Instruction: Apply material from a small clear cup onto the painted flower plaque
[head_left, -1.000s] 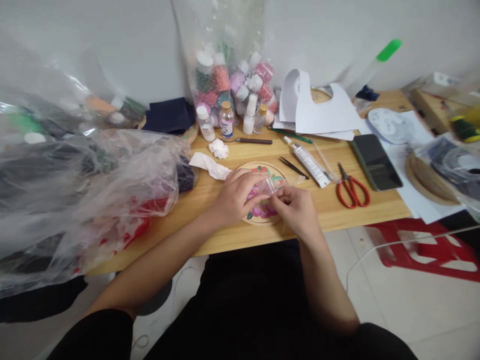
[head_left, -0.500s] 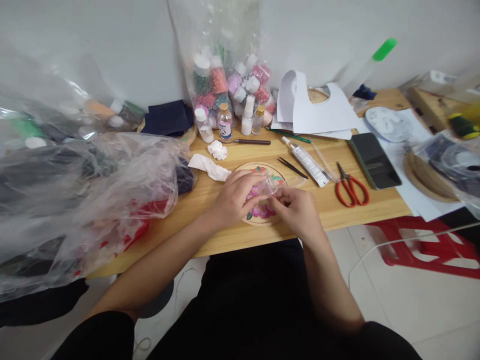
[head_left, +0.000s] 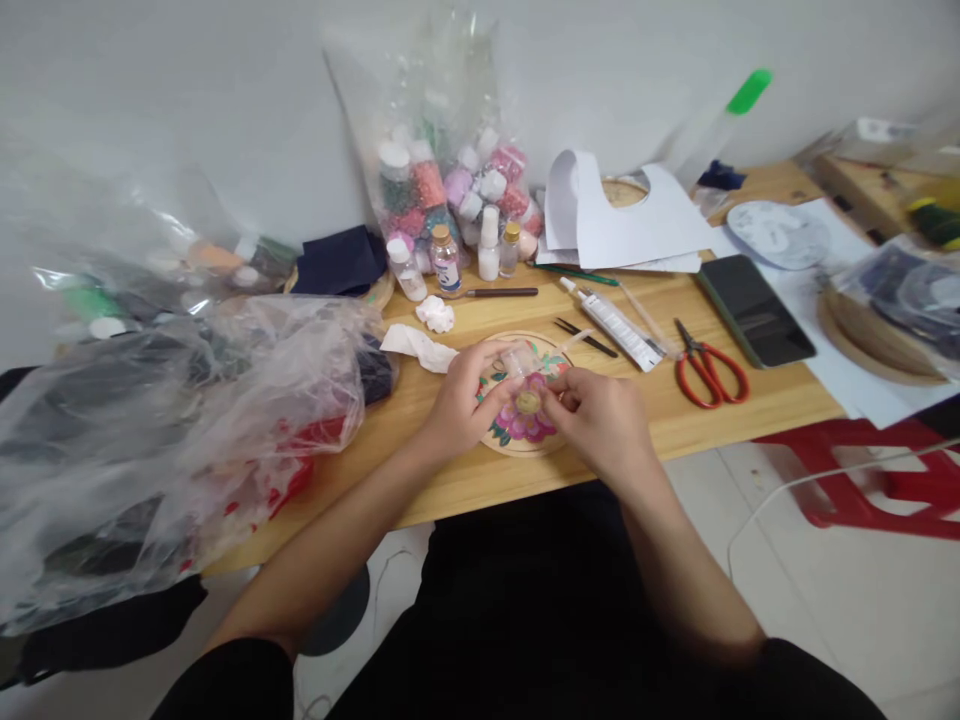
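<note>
**Pinching a tiny clear container over the flower disc**

Hovering low at the near edge of the wooden table (head_left: 675, 420), both hands meet in the middle. The left hand (head_left: 461, 400) and the right hand (head_left: 600, 420) are closed together on a small clear container (head_left: 523, 378), fingertips pinched on it from either side, yellowish end turned toward the person. It sits just above a round wooden disc (head_left: 517, 437) painted with pink flowers, which lies flat on the table under the fingers.

To the right of the disc lie black tweezers (head_left: 586, 337), then a glue tube (head_left: 611, 322), then red scissors (head_left: 705, 370) and a dark phone (head_left: 754, 320) further right. On the far left of the disc lies a crumpled white tissue (head_left: 416, 345). Against the far wall stands a clear bag of bead jars (head_left: 450, 170) with little bottles (head_left: 446, 260) in front. Big plastic bags (head_left: 187, 400) heap up on the left.

The grip looks like the crux here: a light, even pinch from both sides, wrists steadied near the table, would seem best (the container is small and looks slippery). Holding it right over the disc seems sensible, since anything that spills would land on the wood rather than the floor. Whether it is open or capped, the view does not show.
</note>
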